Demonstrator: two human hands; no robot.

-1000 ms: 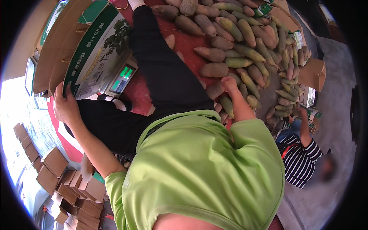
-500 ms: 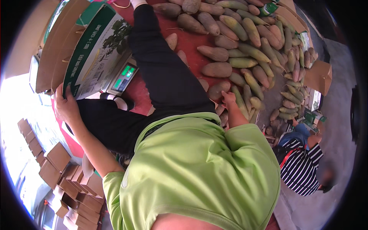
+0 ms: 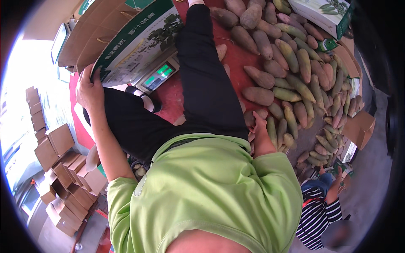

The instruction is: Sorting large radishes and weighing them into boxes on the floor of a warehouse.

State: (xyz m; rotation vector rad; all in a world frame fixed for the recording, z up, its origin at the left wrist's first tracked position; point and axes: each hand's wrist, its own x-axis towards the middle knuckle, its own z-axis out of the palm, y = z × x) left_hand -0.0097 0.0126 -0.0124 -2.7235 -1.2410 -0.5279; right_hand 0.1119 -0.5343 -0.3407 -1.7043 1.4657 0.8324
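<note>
My left hand (image 3: 89, 90) grips the near edge of an opened cardboard box (image 3: 139, 40) with green and white printed sides, its thumb on the printed face and its fingers over the rim. The box rests on a scale (image 3: 158, 76) with a lit green display. At my right side, my right hand (image 3: 259, 126) reaches down to the pile's near edge, its fingers closed against a brownish radish (image 3: 261, 113). My forearm and the radishes partly hide those fingers. Green and reddish-brown radishes (image 3: 289, 55) spread over a red sheet beyond that hand.
A white and green carton (image 3: 322, 14) stands behind the pile. An open brown carton (image 3: 359, 128) lies at its right. To the lower right, a person in a striped shirt (image 3: 316, 215) works among radishes. Several brown boxes (image 3: 63, 139) are stacked at the left.
My view has shifted, so the box, scale and pile appear farther right. My left hand stays on the box edge, and my right hand remains low by the radishes.
</note>
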